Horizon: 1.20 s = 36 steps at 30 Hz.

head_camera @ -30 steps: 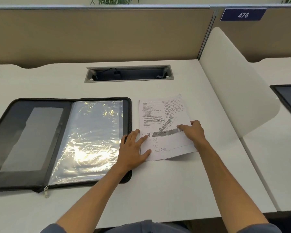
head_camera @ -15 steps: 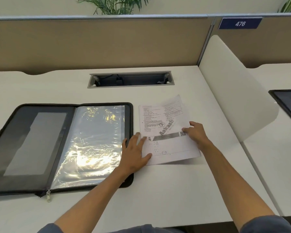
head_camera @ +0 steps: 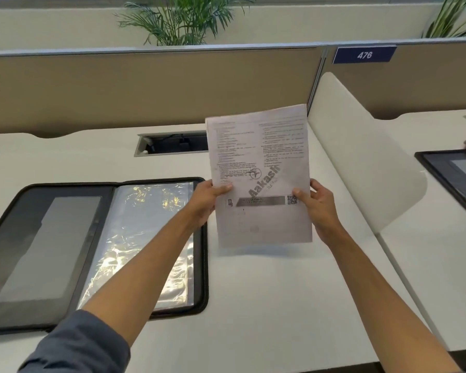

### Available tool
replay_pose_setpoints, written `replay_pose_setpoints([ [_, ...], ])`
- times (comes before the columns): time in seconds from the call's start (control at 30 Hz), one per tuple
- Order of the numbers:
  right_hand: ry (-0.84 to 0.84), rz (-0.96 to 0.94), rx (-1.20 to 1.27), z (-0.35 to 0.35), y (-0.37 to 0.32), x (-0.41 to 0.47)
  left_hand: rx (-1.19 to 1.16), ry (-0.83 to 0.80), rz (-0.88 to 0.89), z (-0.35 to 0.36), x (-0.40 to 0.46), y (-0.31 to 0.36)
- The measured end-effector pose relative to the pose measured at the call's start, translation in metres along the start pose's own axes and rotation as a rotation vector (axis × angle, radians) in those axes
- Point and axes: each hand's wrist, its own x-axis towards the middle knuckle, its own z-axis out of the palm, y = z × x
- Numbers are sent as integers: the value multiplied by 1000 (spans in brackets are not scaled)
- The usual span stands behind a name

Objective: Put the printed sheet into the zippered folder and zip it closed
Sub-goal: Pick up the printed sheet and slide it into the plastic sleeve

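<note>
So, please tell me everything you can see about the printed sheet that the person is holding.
The printed sheet is white paper with two columns of small black text, a diagonal grey "Aakash" watermark, a grey banner and a QR code lower down. It is held upright above the desk, printed side facing the camera, to the right of the open folder. The left hand pinches its left edge and the right hand its right edge. It is flat and unfolded.

The white bench [head_camera: 267, 300] carries the zippered folder [head_camera: 65, 254] lying open on it, left of a recessed cable slot [head_camera: 172, 144] set into the bench near the partition.
</note>
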Motion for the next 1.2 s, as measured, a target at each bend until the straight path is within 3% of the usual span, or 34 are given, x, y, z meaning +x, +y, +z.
replay_pose_setpoints([
  [0.1, -4, -70, -24, 2, -9, 3, 78, 44, 184, 9, 0, 10],
  [0.27, -31, -118, 0, 5, -9, 5, 106, 64, 304, 12, 0, 5],
  [0.5, -14, -101, -56, 2, 11, -1, 141, 56, 240, 17, 1, -18],
  [0.77, -39, -121, -48, -1, -2, 8, 221, 76, 254, 19, 5, 1],
  [1.0, -213, 128, -60, 7, -12, 32, 253, 60, 94, -7, 9, 17],
  [1.2, -341, 209, -73, 27, -16, 45, 169, 52, -8, -38, 5, 21],
])
